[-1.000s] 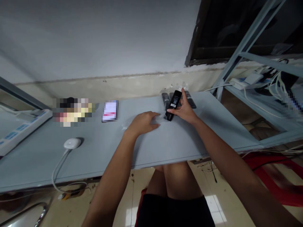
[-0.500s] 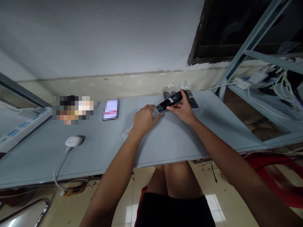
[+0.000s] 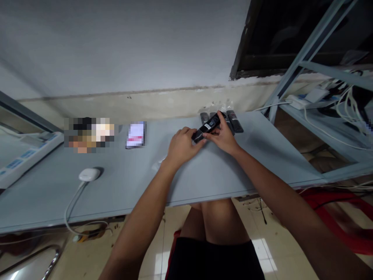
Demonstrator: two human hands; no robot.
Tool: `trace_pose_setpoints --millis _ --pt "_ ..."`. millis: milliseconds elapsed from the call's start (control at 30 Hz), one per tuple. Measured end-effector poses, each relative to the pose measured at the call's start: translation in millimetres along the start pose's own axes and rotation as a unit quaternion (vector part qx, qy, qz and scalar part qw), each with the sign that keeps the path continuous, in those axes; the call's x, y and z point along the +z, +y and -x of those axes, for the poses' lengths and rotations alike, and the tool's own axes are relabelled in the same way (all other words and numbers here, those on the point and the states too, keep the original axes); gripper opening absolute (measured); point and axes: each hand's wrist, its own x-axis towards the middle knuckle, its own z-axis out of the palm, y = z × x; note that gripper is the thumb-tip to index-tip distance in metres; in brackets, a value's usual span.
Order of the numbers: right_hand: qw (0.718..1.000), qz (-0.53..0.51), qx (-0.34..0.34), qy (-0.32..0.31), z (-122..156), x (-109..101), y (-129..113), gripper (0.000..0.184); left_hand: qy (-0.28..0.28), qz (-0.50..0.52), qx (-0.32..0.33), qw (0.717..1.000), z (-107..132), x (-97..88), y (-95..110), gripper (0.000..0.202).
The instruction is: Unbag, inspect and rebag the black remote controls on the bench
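A slim black remote control [image 3: 210,123] with a white label, in a clear plastic sleeve, is held at a slant above the table. My right hand [image 3: 224,136] grips its upper right part, thumb and fingers on opposite edges. My left hand [image 3: 184,147] closes round the lower left end, where the sleeve is; its fingertips are partly hidden. Behind my right hand several similar black remote controls [image 3: 234,121] in clear bags lie side by side near the wall. Another piece of clear plastic [image 3: 159,163] lies beside my left wrist.
On the grey table [image 3: 204,175] are a phone [image 3: 136,134], a white earbud case [image 3: 89,174] on a cable, and a blurred-out item [image 3: 89,134]. A power strip [image 3: 29,157] runs along the left. Metal shelving [image 3: 291,77] and cables stand at right.
My left hand has slid up and right along the sleeve, closer to my right hand. The remote control has shifted slightly left and tilts more steeply.
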Motion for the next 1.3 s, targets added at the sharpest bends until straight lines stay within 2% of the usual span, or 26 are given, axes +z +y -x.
trace_pose_setpoints --millis 67,167,367,467,567,700,800,967,1133,1300 --pt "1.000 -0.006 -0.005 -0.009 0 -4 -2 0.127 -0.034 0.092 -0.029 0.995 -2 -6.5 -4 0.045" --pt "0.999 -0.020 -0.006 -0.035 1 -8 -10 0.113 -0.085 0.214 -0.086 0.969 -6 -15.7 -10 0.047" --pt "0.994 -0.039 0.004 -0.101 7 -11 -24 0.099 -0.125 0.327 -0.176 0.920 -9 -15.6 -18 0.032" --pt "0.991 -0.032 0.006 -0.131 8 -13 -21 0.099 -0.140 0.365 -0.213 0.895 -8 -10.5 -19 0.025" --pt "0.987 -0.031 -0.004 -0.158 5 -16 -14 0.108 -0.137 0.396 -0.243 0.875 -8 -7.6 -19 0.017" --pt "0.986 -0.041 -0.009 -0.162 3 -16 -8 0.117 -0.123 0.435 -0.266 0.852 -10 -3.0 -18 0.009" --pt "0.985 -0.035 0.004 -0.169 5 -15 -8 0.106 -0.113 0.441 -0.265 0.850 -11 3.3 -17 0.007" --pt "0.978 -0.034 0.051 -0.201 10 -15 -13 0.075 -0.100 0.424 -0.236 0.869 -10 12.1 -16 0.008" --pt "0.975 0.013 0.047 -0.217 10 -17 -20 0.042 -0.079 0.420 -0.208 0.880 -11 19.1 -16 0.009" --pt "0.960 0.120 -0.031 -0.251 12 -14 -28 0.045 -0.058 0.424 -0.180 0.886 -12 24.4 -13 0.009"
